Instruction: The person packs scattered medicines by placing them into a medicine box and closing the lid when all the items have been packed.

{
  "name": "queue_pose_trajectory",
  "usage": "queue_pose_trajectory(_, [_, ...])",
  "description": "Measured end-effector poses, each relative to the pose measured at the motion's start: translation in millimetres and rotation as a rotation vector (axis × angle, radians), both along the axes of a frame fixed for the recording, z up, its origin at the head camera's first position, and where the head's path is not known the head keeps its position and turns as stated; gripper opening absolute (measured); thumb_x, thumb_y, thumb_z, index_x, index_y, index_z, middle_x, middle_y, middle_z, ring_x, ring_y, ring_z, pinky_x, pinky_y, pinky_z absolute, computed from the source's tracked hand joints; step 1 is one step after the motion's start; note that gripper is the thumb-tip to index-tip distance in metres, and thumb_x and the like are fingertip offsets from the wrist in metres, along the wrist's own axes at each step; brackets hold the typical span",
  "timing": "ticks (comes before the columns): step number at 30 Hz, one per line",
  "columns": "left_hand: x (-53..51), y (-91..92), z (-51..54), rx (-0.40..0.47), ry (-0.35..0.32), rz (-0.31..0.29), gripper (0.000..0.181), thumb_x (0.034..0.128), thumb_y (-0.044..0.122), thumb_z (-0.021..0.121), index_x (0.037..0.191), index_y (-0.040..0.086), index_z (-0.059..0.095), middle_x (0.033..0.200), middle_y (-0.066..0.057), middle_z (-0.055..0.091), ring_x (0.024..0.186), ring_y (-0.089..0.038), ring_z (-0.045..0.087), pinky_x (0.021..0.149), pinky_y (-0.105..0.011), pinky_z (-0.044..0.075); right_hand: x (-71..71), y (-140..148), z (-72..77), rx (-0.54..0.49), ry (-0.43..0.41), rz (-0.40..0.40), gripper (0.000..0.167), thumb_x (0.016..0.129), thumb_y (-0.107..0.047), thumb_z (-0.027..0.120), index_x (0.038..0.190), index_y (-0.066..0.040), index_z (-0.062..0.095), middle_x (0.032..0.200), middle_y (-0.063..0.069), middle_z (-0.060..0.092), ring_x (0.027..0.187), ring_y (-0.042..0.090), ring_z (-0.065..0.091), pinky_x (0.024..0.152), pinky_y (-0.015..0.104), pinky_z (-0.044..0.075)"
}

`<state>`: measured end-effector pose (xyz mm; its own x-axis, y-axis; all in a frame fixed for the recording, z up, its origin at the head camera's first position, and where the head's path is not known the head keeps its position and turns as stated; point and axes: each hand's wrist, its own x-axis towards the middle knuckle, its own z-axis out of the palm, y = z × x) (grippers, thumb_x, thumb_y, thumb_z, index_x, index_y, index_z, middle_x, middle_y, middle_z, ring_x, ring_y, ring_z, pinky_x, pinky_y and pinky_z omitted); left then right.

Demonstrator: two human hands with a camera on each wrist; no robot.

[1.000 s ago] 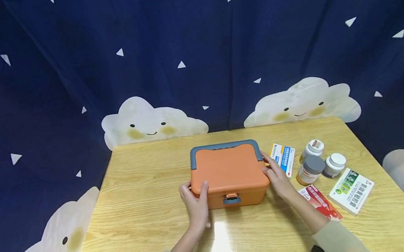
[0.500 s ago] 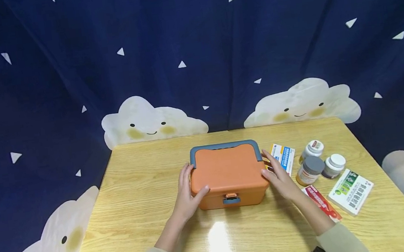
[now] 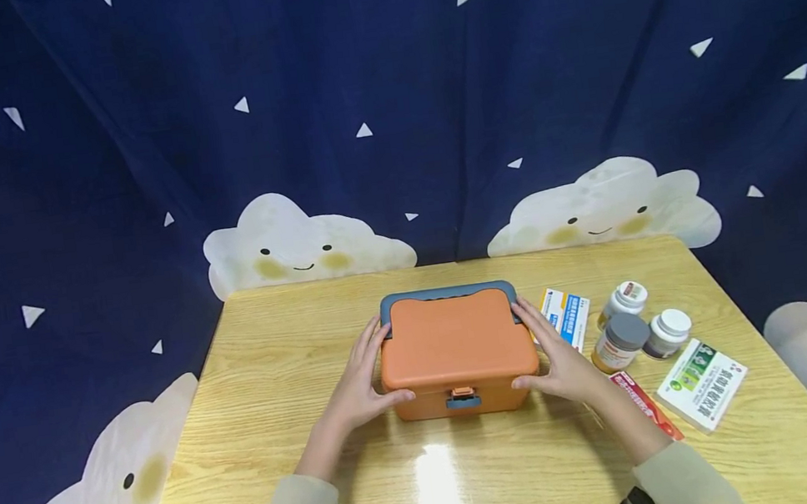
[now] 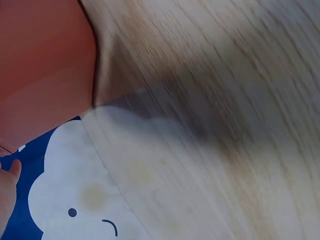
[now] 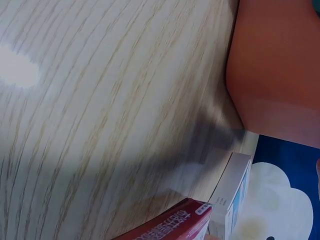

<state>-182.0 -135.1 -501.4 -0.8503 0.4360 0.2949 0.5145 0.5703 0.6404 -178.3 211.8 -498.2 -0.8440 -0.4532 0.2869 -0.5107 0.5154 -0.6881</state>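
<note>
We are grasping the orange case (image 3: 459, 337) near the table's (image 3: 292, 333) middle between left hand (image 3: 359, 385) and right hand (image 3: 562, 360), our thumbs now bracing its front instead of its top edges, apparently squaring our hold.

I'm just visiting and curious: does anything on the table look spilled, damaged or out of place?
Nothing stands out: no spill or damage shows. The orange case looks shut, the three bottles stand upright, and the boxes near them lie at differing angles.
</note>
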Motion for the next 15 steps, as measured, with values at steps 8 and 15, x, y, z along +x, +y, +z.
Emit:
queue_pose_trajectory(8, [-4.7, -0.3, -6.7, -0.01, -0.001, -0.024, 0.106, 0.0643, 0.076, 0.053, 0.147, 0.026, 0.01, 0.153, 0.003, 0.001, 0.139, -0.024, 0.008, 0.097, -0.061, 0.026, 0.4, 1.0, -5.8, 0.013, -0.052, -0.009, 0.112, 0.068, -0.034, 0.079, 0.148, -0.017, 0.002, 0.153, 0.001, -0.008, 0.138, 0.035, 0.004, 0.094, 0.067, 0.022])
queue_pose_trajectory(15, [-6.2, 4.6, -15.3, 0.026, 0.027, -0.021, 0.106, 0.0653, 0.079, 0.048, 0.147, 0.024, 0.008, 0.153, 0.001, -0.001, 0.138, -0.026, 0.01, 0.096, -0.06, 0.028, 0.4, -0.8, -13.0, 0.002, -0.053, -0.025, 0.107, 0.072, -0.032, 0.076, 0.148, -0.02, 0.001, 0.153, 0.001, -0.006, 0.138, 0.033, 0.006, 0.095, 0.066, 0.021])
